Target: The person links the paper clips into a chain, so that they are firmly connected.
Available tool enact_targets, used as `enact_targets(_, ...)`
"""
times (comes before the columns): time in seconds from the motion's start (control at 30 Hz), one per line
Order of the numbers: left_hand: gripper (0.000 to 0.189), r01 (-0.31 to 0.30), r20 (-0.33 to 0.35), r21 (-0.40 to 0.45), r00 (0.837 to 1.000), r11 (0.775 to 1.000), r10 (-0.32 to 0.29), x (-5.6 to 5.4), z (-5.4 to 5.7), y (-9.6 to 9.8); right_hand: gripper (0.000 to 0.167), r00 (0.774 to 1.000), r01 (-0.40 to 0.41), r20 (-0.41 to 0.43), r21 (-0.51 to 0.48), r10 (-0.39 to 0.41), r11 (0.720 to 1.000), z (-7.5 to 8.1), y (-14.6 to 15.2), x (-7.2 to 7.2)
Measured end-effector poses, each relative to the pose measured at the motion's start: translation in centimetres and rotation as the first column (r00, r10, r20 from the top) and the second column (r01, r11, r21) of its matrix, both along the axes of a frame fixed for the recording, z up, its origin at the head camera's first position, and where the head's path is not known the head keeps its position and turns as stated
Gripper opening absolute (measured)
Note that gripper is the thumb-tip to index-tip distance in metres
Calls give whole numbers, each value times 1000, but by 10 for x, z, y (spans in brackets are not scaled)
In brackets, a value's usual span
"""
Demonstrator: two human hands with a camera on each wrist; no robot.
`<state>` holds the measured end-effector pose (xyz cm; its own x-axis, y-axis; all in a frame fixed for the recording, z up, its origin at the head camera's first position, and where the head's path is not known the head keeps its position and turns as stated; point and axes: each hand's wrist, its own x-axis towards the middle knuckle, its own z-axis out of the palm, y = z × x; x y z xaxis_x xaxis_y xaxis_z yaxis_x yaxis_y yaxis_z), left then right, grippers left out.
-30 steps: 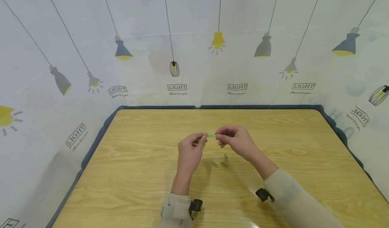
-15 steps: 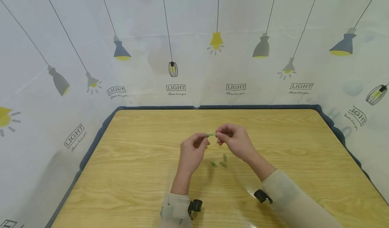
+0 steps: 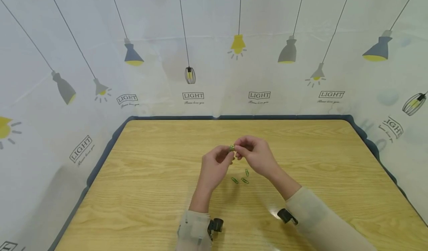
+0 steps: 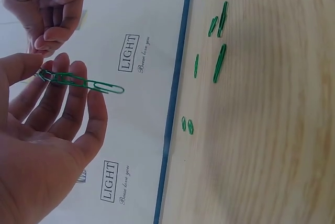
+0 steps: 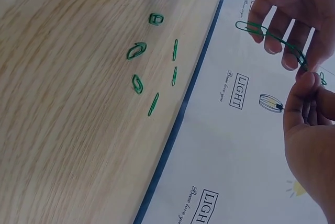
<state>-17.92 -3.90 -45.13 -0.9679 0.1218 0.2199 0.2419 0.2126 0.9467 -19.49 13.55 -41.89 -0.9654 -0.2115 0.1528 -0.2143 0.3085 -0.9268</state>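
Green paper clips linked in a short chain (image 4: 84,81) hang across the fingers of my left hand (image 3: 214,167), whose thumb and forefinger pinch the chain's upper end. Seen from the right wrist, the same chain (image 5: 282,40) droops along the left fingers. My right hand (image 3: 257,156) pinches a paper clip at that upper end, its fingertips almost touching the left ones. The fingers mostly cover this clip, so how it meets the chain cannot be made out. Both hands are raised above the table. Loose green paper clips (image 3: 245,181) lie below them.
The wooden table (image 3: 150,191) has a dark blue edge (image 3: 177,118) along its back. Behind stands a pale wall covering (image 3: 220,80) printed with lamps. More loose green clips (image 4: 190,126) show on the tabletop in the wrist views.
The hands have come closer together, the left moving rightward and the right slightly leftward. The green clips stretched between them are now bunched at the fingertips. The loose clips stay put.
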Motion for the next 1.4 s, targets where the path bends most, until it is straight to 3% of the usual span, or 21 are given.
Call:
enact_targets(0.47,27,22,-10,39,1000,999,-21,-1,1,2,11,1000,9,5,10,-9,1000,5,-2,2)
enact_targets(0.83,19,-39,-42,40,998,998,41,1,2,1,10,1000,7,9,19,-8,1000,4,0,2)
enact_targets(1.13,24,-20,-48,28,999,999,21,0,2,1,10,1000,4,5,8,-5,1000,4,1,2)
enact_targets(1.4,26,-63,-64,2,996,998,63,-2,1,1,17,999,-32,10,61,32,998,3,8,-6)
